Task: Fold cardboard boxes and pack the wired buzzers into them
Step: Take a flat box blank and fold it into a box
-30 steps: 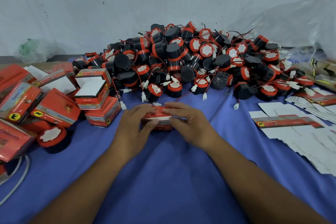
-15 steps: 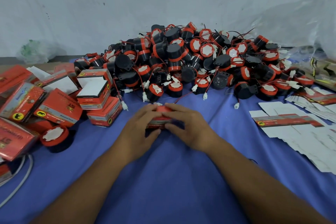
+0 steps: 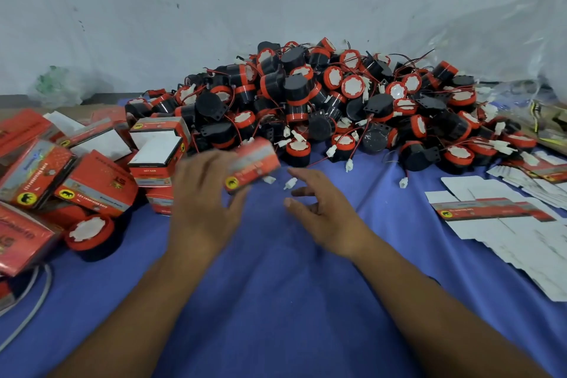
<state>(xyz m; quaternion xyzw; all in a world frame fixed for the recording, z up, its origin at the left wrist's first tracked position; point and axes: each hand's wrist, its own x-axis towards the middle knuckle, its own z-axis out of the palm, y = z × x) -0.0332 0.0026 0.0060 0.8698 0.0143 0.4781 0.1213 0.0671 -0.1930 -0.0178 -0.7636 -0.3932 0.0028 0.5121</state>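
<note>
While left hand (image 3: pixel 208 199) holds red box (image 3: pixel 251 164) | right hand (image 3: pixel 322 209) hovers, fingers spread

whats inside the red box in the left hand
The red box in the left hand looks closed; only its blurred printed outside shows. Its walls hide whatever is inside.

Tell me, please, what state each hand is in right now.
Left hand: holding a red box, blurred by motion.
Right hand: open, fingers relaxed, holding nothing.

Boxes (image 3: pixel 92 190) left of buzzer heap (image 3: pixel 331 101)
</note>
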